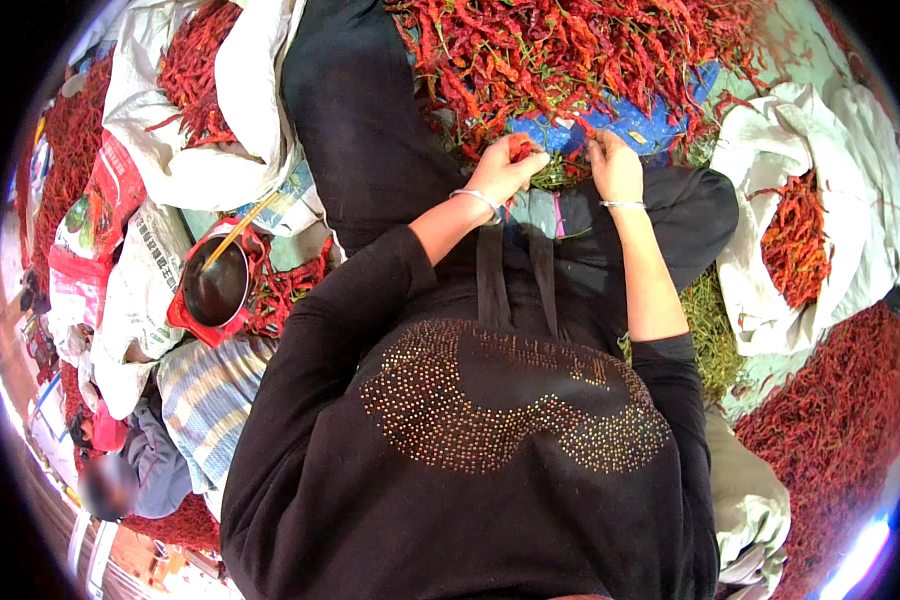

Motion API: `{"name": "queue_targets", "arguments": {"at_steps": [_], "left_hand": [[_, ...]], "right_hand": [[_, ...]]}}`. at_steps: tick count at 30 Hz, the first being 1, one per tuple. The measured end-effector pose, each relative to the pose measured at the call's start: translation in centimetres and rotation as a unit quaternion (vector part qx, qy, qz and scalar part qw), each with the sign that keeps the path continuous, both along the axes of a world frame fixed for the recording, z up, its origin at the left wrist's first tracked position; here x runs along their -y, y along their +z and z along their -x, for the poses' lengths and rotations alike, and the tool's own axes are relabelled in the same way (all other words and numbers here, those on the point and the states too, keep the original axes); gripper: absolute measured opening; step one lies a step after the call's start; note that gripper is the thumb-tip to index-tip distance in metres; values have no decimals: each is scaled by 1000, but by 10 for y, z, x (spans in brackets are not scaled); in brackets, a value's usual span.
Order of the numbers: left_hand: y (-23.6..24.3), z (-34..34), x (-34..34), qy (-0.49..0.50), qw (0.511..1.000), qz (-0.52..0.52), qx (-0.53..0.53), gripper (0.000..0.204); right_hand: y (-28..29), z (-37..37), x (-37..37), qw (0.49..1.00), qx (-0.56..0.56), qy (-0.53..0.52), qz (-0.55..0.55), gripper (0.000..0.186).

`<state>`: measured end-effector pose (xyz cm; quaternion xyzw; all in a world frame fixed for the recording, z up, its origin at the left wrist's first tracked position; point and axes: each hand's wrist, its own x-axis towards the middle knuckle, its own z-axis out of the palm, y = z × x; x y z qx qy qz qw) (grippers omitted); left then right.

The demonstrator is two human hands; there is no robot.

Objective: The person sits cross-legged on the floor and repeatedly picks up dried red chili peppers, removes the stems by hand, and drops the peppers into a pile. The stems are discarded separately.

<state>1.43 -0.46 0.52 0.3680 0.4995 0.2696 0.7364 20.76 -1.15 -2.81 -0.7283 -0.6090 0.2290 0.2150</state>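
Note:
A large heap of dried red chili peppers (560, 60) with green stems lies in front of me, partly on a blue sheet (642, 125). My left hand (503, 172) is closed around a few red chili peppers (521, 149), which show between thumb and fingers. A short gap to the right, my right hand (616, 168) is pinched at the near edge of the heap, with a red chili pepper (584, 128) at its fingertips. Loose green stems (553, 177) lie below and between the two hands, near my lap.
White sacks of red chilies stand at left (255, 90) and right (765, 130). A dark bowl (216, 281) with chopsticks (238, 232) rests in a red bag at left. Green stems (708, 340) pile beside my right leg. Another person (160, 465) is at lower left.

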Motion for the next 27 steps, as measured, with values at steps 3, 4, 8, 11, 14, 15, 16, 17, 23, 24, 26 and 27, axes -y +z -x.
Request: {"name": "queue_targets", "arguments": {"at_steps": [3,4,8,11,14,15,16,17,23,24,26,27], "left_hand": [[-3,0,-1,13,997,46,53,14],[-1,0,-1,19,995,66,71,14],[2,8,7,16,980,145,133,9],[6,13,8,-7,977,145,157,8],[5,17,11,-18,957,196,214,8],[9,17,13,-6,943,231,238,8],[13,18,15,7,928,265,262,8],[23,16,14,-7,917,292,272,12],[5,48,-22,121,886,244,377,24],[15,53,-23,116,914,188,341,24],[15,55,-25,107,937,162,290,20],[15,54,-22,102,943,162,273,19]], "right_hand": [[20,17,11,999,-27,34,-10,15],[29,26,20,997,-39,54,-28,15],[55,56,55,987,-156,46,14,13],[69,63,61,986,-145,77,6,12],[83,63,62,979,-148,141,-8,11],[90,61,60,972,-173,157,-10,11],[96,59,59,965,-198,173,-11,11],[103,54,59,963,-199,180,10,8],[114,44,44,935,-99,341,-17,8],[104,31,32,942,-37,329,-45,8],[78,6,14,957,-19,282,-57,12],[61,-4,6,975,-29,220,-29,13]]}}
